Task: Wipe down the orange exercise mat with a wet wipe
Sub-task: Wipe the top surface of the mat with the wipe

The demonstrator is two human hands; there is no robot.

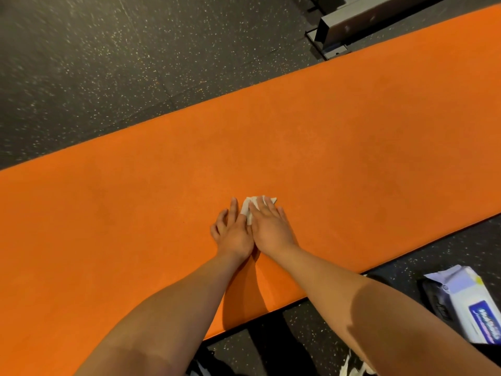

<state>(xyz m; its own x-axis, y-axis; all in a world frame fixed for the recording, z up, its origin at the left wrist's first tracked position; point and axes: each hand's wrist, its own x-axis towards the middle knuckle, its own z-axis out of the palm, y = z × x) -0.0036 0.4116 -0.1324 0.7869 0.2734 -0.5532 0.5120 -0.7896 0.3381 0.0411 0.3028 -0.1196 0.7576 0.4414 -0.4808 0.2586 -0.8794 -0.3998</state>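
While both arms reach out over the orange mat (339, 158), the wiping step looks to be in hand. The mat lies flat on the dark speckled floor (108, 63), running diagonally across the view. The wet wipe (250, 207), white and crumpled, sits about mid-width on the mat, mostly covered. The right hand (271, 226) lies flat on it, fingers straight and close together, pressing down with nothing curled round it. The left hand (234, 232) rests just beside, touching the right at the wrist. Its fingers are spread and fairly straight on the mat, and one lies against the wipe's near edge (whether it pins the wipe or only touches it, I cannot tell). The mat shows no clear wet track, so how much has been covered is not readable. As a judgement, the next move calls for steady downward pressure and long strokes along the mat, keeping the wipe bunched under the palm so it does not roll out. A pack of wipes (466, 302) lies on the floor off the near edge, on the right. A grey metal equipment base (352, 25) stands beyond the far edge.
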